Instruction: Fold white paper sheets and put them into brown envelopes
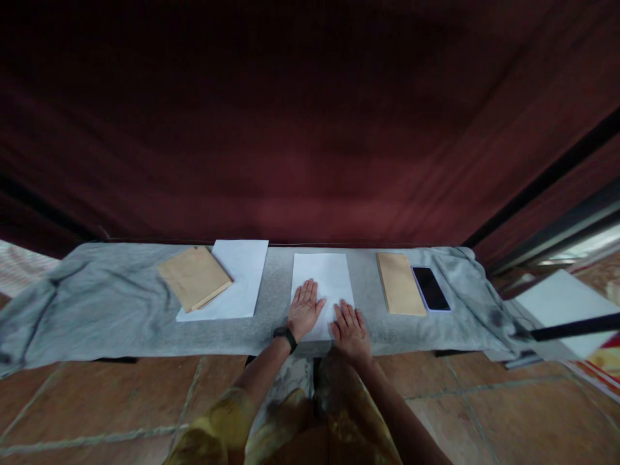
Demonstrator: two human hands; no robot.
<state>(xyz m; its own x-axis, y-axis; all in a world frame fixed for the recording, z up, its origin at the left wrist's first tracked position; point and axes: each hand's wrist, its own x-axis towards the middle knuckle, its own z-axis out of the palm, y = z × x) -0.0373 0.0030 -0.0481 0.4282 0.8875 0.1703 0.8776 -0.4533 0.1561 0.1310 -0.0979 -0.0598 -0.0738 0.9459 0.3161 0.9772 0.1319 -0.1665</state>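
Note:
A white sheet of paper (322, 268) lies flat on the grey cloth in front of me. My left hand (305, 311) rests on the paper's left side, palm down with the fingers stretched out. It wears a dark watch (285, 336) at the wrist. Lower on the sheet, near its right edge, my right hand (349, 329) also lies palm down, fingers somewhat spread. Neither hand grips anything. The hands cover parts of the paper's lower half.
Grey cloth (130, 329) covers the long narrow table. To the left, a stack of brown paper bags or envelopes (194, 278) overlaps more white paper (247, 278). On the right are a flat tan stack (401, 284) and a phone (431, 289). A dark red curtain (310, 161) hangs behind.

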